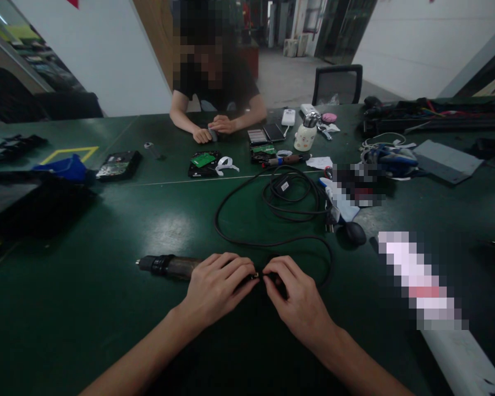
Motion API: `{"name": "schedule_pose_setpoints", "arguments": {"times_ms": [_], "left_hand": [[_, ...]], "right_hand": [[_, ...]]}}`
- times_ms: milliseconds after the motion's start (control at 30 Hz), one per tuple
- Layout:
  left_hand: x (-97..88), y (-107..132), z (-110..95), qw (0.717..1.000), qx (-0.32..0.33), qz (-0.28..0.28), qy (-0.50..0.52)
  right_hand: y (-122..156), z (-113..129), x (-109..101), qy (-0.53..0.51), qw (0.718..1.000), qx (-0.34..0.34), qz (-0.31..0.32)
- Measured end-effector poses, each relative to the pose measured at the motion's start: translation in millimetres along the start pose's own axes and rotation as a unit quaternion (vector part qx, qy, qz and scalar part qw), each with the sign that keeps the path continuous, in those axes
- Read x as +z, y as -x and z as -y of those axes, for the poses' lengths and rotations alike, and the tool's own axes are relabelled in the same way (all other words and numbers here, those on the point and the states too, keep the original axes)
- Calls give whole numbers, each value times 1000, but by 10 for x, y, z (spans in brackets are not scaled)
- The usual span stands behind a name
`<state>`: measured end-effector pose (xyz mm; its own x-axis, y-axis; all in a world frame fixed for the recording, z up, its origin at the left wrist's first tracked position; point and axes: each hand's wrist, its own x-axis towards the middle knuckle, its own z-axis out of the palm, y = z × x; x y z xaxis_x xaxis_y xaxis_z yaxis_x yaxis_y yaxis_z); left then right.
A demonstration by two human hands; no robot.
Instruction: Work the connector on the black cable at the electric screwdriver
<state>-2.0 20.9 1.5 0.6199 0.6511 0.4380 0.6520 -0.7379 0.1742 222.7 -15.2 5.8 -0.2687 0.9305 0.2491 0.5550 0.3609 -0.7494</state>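
A dark electric screwdriver lies on the green table in front of me, its tip pointing left. My left hand is wrapped round its rear end. My right hand pinches the plug end of a black cable right at the tool's rear, where the two hands meet. The cable runs from there in a wide loop to a coil further back on the table.
Across the table a person sits with both hands on a small object. Opened hard drives, another screwdriver, a white bottle, a black mouse-like object and tools lie about. A black tray sits left.
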Motion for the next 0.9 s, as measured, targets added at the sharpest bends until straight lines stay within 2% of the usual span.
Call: {"name": "schedule_pose_setpoints", "arguments": {"times_ms": [133, 300, 467, 667, 800, 900], "left_hand": [[0, 1, 2, 999, 29, 24, 14], [3, 2, -7, 1000, -7, 2, 5], [-16, -8, -3, 999, 28, 22, 20], [8, -12, -25, 1000, -11, -1, -2], [-19, -14, -14, 999, 21, 23, 14], [-12, -13, -7, 1000, 21, 9, 11]], "right_hand": [[-8, 4, -2, -1, 1000, 0, 0], [-7, 1, -2, -2, 1000, -1, -3], [-6, 6, -9, 4, 1000, 6, 2], [-5, 13, -13, -7, 1000, 9, 7], [-4, 12, -8, -7, 1000, 11, 9], [-2, 11, -6, -4, 1000, 7, 6]]}}
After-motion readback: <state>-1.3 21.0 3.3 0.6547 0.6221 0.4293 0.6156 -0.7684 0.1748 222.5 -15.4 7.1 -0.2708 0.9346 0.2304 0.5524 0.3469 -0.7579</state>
